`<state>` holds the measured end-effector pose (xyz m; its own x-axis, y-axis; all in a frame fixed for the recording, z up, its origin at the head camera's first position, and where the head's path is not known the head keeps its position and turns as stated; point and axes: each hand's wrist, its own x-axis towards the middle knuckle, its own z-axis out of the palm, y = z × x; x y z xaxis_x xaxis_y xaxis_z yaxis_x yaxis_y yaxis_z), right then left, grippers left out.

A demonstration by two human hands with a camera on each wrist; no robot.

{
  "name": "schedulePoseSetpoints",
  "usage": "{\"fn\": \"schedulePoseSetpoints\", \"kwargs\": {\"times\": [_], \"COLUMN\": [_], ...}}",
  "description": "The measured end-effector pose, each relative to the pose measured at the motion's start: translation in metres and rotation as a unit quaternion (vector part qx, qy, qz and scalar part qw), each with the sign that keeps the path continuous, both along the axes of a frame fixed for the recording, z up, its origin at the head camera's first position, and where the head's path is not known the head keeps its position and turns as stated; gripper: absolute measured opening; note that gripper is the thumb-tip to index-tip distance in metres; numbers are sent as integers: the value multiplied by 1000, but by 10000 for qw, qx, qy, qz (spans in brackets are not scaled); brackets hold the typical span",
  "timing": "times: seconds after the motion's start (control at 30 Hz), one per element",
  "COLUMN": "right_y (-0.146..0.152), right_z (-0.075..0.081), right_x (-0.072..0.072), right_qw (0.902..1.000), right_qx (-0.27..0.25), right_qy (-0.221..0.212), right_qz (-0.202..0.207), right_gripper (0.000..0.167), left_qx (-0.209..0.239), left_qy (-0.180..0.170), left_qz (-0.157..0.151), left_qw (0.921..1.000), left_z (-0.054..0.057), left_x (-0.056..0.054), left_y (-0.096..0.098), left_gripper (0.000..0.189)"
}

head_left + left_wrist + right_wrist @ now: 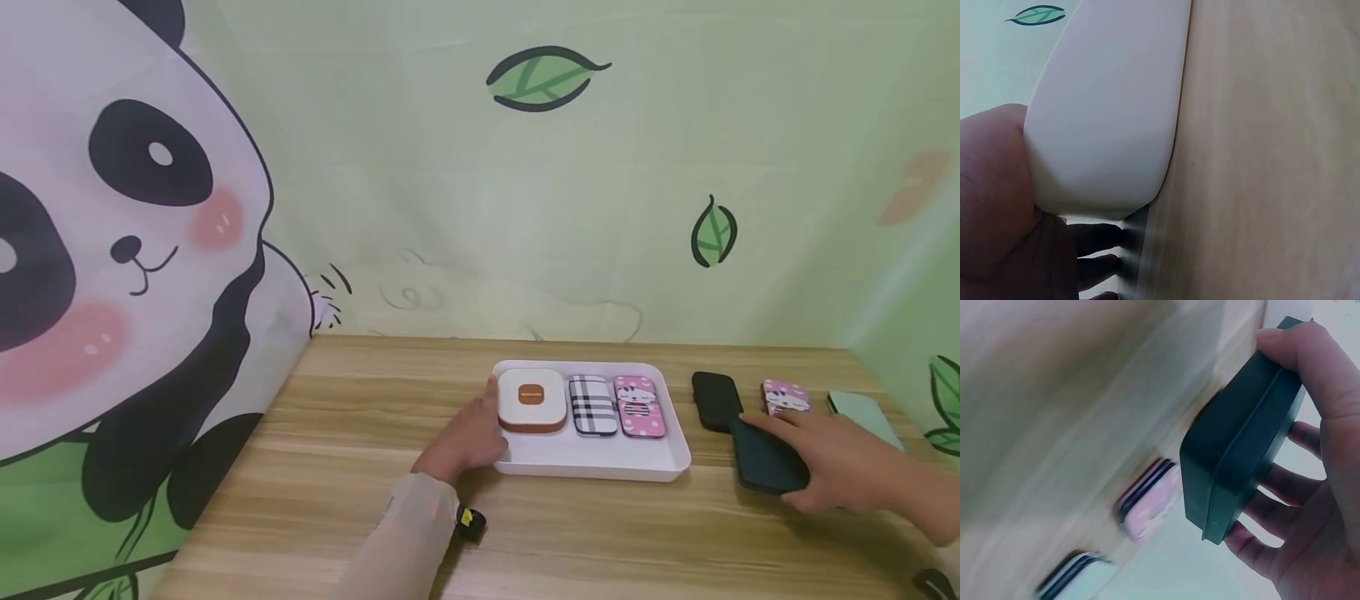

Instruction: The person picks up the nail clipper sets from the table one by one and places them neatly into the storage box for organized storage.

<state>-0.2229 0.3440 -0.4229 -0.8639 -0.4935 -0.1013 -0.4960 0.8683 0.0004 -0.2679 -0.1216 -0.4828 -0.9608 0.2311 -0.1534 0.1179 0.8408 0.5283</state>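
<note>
My left hand [472, 437] grips the left end of a white tray [592, 467], its fingers along the outer side and its thumb over the rim at the near corner. In the left wrist view the tray wall [1104, 112] hides the thumb tip. A cream square box with a brown label [532, 404], a plaid case [592, 406] and a pink cat-print case [640, 408] lie in a row inside the tray. On the right, my right hand [832, 458] holds a dark green rectangular case [1241, 444] by its edges, thumb on one side and fingers on the other.
Right of the tray lie a black case [716, 400], another pink cat-print case [785, 395], partly hidden by the right hand, and a mint case [866, 415]. The wooden table [360, 417] ends at a printed panda backdrop [420, 208] behind and at both sides.
</note>
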Motion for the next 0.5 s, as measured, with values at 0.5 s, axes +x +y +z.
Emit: {"fn": "schedulePoseSetpoints", "kwargs": {"times": [0.5], "right_y": [-48], "right_z": [18], "right_x": [-30], "right_qw": [9986], "right_qx": [-198], "right_qy": [431], "right_qz": [226], "right_gripper": [92], "left_qx": [56], "left_qy": [-87], "left_qz": [127], "left_qw": [9999], "left_z": [-8], "left_x": [-5], "left_y": [1], "left_gripper": [99]}}
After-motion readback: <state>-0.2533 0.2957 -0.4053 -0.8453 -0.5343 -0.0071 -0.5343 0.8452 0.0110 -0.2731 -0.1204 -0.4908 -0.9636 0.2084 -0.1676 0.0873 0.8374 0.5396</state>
